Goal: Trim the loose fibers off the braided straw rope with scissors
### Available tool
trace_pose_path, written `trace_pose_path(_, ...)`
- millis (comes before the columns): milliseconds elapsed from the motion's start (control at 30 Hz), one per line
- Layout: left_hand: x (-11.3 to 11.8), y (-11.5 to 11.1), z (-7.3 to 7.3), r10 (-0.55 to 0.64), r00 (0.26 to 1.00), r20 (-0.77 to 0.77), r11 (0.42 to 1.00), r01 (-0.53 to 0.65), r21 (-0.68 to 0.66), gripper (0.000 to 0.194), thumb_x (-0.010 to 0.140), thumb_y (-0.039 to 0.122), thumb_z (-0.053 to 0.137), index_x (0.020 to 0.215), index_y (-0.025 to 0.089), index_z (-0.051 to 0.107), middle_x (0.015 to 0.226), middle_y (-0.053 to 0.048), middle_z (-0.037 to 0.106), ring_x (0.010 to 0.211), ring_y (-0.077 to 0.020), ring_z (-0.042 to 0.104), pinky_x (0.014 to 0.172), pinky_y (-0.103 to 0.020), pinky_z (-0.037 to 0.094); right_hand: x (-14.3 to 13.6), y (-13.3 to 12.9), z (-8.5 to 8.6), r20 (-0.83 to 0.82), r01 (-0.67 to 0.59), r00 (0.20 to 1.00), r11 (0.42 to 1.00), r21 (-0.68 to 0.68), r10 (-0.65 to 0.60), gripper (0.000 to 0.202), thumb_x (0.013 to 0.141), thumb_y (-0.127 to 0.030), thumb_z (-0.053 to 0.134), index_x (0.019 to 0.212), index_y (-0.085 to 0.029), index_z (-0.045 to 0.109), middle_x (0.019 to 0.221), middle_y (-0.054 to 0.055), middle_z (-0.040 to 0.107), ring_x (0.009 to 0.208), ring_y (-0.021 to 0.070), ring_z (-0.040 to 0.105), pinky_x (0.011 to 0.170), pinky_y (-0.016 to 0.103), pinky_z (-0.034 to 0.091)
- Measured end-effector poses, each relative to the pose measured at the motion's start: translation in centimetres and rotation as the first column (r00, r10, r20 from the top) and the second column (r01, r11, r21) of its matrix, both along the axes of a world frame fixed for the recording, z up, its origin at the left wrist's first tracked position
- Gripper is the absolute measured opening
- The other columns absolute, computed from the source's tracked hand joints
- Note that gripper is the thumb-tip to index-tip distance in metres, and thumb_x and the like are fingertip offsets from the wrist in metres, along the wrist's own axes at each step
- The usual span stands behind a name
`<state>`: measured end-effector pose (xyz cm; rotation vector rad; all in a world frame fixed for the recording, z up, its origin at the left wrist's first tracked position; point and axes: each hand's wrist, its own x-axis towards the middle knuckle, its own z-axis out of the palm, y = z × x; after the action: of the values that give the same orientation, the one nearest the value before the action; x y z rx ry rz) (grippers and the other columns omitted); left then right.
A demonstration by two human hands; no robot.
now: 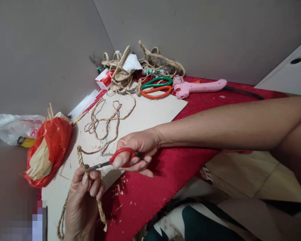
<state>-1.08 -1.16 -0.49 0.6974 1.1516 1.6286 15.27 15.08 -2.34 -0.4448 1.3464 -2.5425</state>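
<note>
My right hand [136, 152] grips small scissors [121, 157] by their red handles, the thumb and fingers closed around the loops. The metal blades reach left to a braided straw rope [80, 157]. Pinched between the thumb and fingers of my left hand [86, 190], that rope stands up above the fingertips, and the blade tips touch or cross it there. Whether the blades cut into it cannot be made out. A braided end [102, 216] hangs below my left hand, and a thinner strand runs from the top of the rope to loose loops [110, 118] on the white board.
A white board [150, 117] lies on a red cloth [145, 194] with straw scraps. Behind are bundled braids [121, 77], larger scissors with green and orange handles [157, 87] and a pink glue gun [200, 87]. At left stands a red plastic bag [62, 134] of straw strips.
</note>
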Motion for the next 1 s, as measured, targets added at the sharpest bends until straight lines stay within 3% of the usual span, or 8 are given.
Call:
trace_pose_path(233,0.8,0.2,0.6,0.110,0.994,0.001,0.991,-0.110,-0.079,0.024,0.070,0.021,0.077,0.092,0.018,0.069,0.066,0.003,0.057,0.048,-0.0037,0.042,0.043,-0.013,0.041,0.6,0.0,0.1,0.031,0.027,0.999,0.989,0.147,-0.032,0.043,0.076,-0.045,0.065,0.052,-0.012,0.049,0.045,-0.005,0.050,0.032,0.0052,0.042,0.038,0.022,0.049)
trace_pose_path(500,0.7,0.3,0.3,0.101,0.995,-0.015,0.993,-0.101,-0.054,0.019,0.070,0.020,0.077,0.087,0.019,0.069,0.069,0.002,0.061,0.047,-0.0038,0.044,0.042,-0.013,0.040,0.2,0.4,-0.5,0.072,-0.071,0.995,0.993,0.091,0.064,0.040,0.084,-0.043,0.052,0.058,-0.013,0.051,0.048,-0.002,0.054,0.034,0.0077,0.046,0.037,0.024,0.049)
trace_pose_path(633,0.8,0.3,0.2,0.088,0.996,-0.011,0.995,-0.089,-0.049,0.019,0.070,0.019,0.076,0.088,0.021,0.069,0.070,0.002,0.062,0.049,-0.0045,0.046,0.044,-0.014,0.042,-0.1,0.4,-0.6,0.076,-0.092,0.993,0.996,0.014,0.090,0.041,0.080,-0.045,0.057,0.056,-0.013,0.050,0.049,-0.002,0.056,0.034,0.0078,0.047,0.039,0.025,0.051)
trace_pose_path(867,0.2,0.5,0.0,0.090,0.995,-0.052,0.993,-0.094,-0.078,0.019,0.072,0.021,0.075,0.090,0.021,0.069,0.071,0.001,0.061,0.050,-0.0047,0.044,0.045,-0.014,0.040,0.4,-0.1,0.9,0.004,0.185,0.982,0.975,0.124,-0.186,0.053,0.069,-0.053,0.071,0.047,-0.015,0.041,0.036,-0.008,0.043,0.026,0.0037,0.036,0.036,0.021,0.048)
trace_pose_path(1000,-0.1,0.5,-0.1,0.091,0.989,-0.117,0.989,-0.103,-0.102,0.024,0.071,0.025,0.076,0.093,0.022,0.069,0.071,0.001,0.061,0.048,-0.0040,0.042,0.045,-0.015,0.039,0.5,-0.1,1.2,-0.074,0.460,0.888,0.869,0.179,-0.455,0.048,0.070,-0.053,0.070,0.053,-0.011,0.054,0.049,-0.002,0.056,0.038,0.0043,0.050,0.040,0.016,0.044)
